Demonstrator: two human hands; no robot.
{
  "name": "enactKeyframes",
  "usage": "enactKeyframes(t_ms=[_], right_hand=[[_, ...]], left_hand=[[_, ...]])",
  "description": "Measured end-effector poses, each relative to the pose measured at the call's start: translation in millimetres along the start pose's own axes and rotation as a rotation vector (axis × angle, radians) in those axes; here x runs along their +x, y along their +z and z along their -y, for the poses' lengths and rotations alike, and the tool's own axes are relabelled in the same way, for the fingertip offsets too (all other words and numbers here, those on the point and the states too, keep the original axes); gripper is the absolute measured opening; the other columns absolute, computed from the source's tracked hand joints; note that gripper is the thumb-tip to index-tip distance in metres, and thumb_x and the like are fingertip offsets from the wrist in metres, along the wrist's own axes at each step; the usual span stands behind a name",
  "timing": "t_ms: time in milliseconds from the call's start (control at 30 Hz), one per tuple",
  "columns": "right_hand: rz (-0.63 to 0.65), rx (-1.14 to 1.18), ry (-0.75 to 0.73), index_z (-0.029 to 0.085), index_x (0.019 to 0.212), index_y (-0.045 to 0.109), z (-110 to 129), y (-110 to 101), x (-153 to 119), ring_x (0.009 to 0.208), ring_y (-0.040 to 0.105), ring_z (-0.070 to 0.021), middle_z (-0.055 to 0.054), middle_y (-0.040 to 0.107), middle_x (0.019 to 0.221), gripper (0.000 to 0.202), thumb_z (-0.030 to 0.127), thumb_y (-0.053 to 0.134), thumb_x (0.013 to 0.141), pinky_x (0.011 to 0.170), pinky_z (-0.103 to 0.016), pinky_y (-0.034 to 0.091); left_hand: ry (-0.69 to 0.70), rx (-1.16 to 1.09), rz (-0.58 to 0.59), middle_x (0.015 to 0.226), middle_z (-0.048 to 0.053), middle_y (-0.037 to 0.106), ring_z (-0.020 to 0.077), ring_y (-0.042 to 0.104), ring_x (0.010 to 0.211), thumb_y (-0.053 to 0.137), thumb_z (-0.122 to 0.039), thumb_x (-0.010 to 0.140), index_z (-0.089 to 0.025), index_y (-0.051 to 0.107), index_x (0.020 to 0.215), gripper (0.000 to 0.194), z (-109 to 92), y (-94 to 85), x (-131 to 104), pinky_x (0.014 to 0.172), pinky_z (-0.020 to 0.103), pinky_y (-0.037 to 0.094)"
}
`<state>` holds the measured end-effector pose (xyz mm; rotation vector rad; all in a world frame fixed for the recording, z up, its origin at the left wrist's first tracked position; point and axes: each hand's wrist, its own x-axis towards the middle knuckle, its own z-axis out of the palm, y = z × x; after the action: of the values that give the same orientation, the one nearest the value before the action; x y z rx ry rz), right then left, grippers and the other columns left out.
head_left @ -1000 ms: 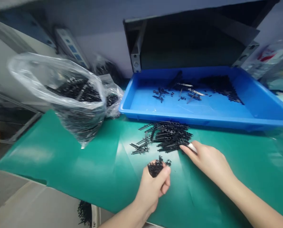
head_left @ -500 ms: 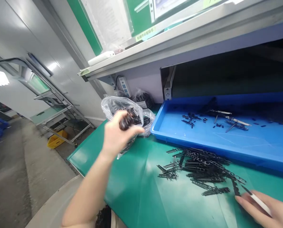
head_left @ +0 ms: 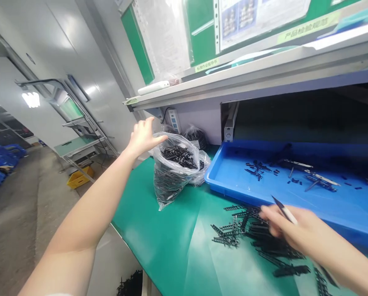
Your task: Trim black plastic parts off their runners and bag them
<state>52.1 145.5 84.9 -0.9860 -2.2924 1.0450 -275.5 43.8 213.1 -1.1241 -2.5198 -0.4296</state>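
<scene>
My left hand (head_left: 143, 135) is raised at the left rim of a clear plastic bag (head_left: 168, 181), its fingers apart and nothing held. Black plastic strips (head_left: 179, 156) fill the bag, which stands open on the green table. Over a loose pile of black parts (head_left: 264, 236) on the table, my right hand (head_left: 287, 226) has its fingers closed around a white-handled tool with a dark pointed tip (head_left: 287, 213). Whether its fingertips also touch a part is unclear from the blur.
A blue tray (head_left: 233, 187) with small black pieces lies behind the pile. Behind the open bag are another dark-filled bag (head_left: 195, 137) and a power strip (head_left: 174, 120). A shelf (head_left: 248, 74) crosses above. Black parts (head_left: 131, 283) show below the table's left edge.
My left hand has let go of the dark bunch of parts and opened at the bag's rim. My right hand has moved left and up over the pile. The view has shifted.
</scene>
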Motion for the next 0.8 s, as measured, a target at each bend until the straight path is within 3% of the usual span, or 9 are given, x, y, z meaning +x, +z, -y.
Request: enactKeyframes(t_ms=[67,167,233,300,433,600,800], right_hand=[[0.173,0.183,0.113,0.018,0.056,0.053,40,15,36,0.030,0.030,-0.0082,0.002,0.046,0.039,0.045,0.051,0.041,0.085,0.034,-0.024,0.027],[0.263,0.247,0.164,0.012,0.068,0.057,88,47,85,0.030,0.031,-0.0052,0.003,0.052,0.047,0.046,0.052,0.042,0.086,0.035,-0.023,0.029],[0.271,0.232,0.181,0.011,0.075,0.058,109,67,109,0.036,0.040,-0.0057,0.002,0.056,0.058,0.037,0.043,0.046,0.089,0.037,-0.021,0.035],[0.257,0.226,0.179,0.011,0.089,0.058,122,78,124,0.053,0.054,-0.0086,0.000,0.059,0.075,0.024,0.035,0.051,0.089,0.048,-0.022,0.046],[0.182,0.258,0.119,0.012,0.100,0.056,148,69,134,0.070,0.059,-0.0130,-0.003,0.060,0.091,0.021,0.030,0.053,0.089,0.059,-0.028,0.051],[0.083,0.343,0.018,0.012,0.093,0.056,185,47,140,0.054,0.054,-0.0078,0.000,0.057,0.077,0.020,0.031,0.051,0.090,0.046,-0.020,0.046],[0.088,0.358,-0.006,0.012,0.080,0.055,185,51,139,0.039,0.039,-0.0027,0.007,0.048,0.060,0.019,0.028,0.051,0.090,0.033,-0.014,0.032]], left_hand=[[-0.096,-0.069,0.141,0.125,0.018,0.047,0.0348,0.043,0.115,0.062,-0.048,0.069,-0.010,0.034,0.130,0.077,9,1.2,9,0.089,0.040,0.038],[-0.193,-0.149,0.296,0.104,0.011,0.061,0.0238,0.061,0.088,0.059,-0.043,0.076,-0.012,0.054,0.109,0.045,19,11.4,20,0.071,0.034,0.049],[-0.261,-0.206,0.353,0.098,0.007,0.062,0.0185,0.061,0.080,0.055,-0.035,0.083,-0.013,0.057,0.101,0.029,26,18.8,25,0.068,0.034,0.051],[-0.308,-0.275,0.366,0.101,0.006,0.060,0.0178,0.060,0.082,0.052,-0.030,0.086,-0.014,0.056,0.104,0.025,33,21.5,28,0.070,0.036,0.052],[-0.383,-0.418,0.302,0.107,0.007,0.058,0.0195,0.059,0.087,0.052,-0.029,0.086,-0.015,0.054,0.109,0.027,59,7.2,30,0.073,0.038,0.051],[-0.412,-0.581,0.179,0.101,0.007,0.059,0.0169,0.060,0.080,0.051,-0.030,0.087,-0.014,0.054,0.107,0.026,92,-15.6,19,0.067,0.034,0.052],[-0.404,-0.748,0.155,0.070,-0.002,0.057,0.0072,0.051,0.050,0.050,-0.030,0.087,-0.012,0.057,0.086,0.019,90,-13.9,-8,0.044,0.020,0.044]])
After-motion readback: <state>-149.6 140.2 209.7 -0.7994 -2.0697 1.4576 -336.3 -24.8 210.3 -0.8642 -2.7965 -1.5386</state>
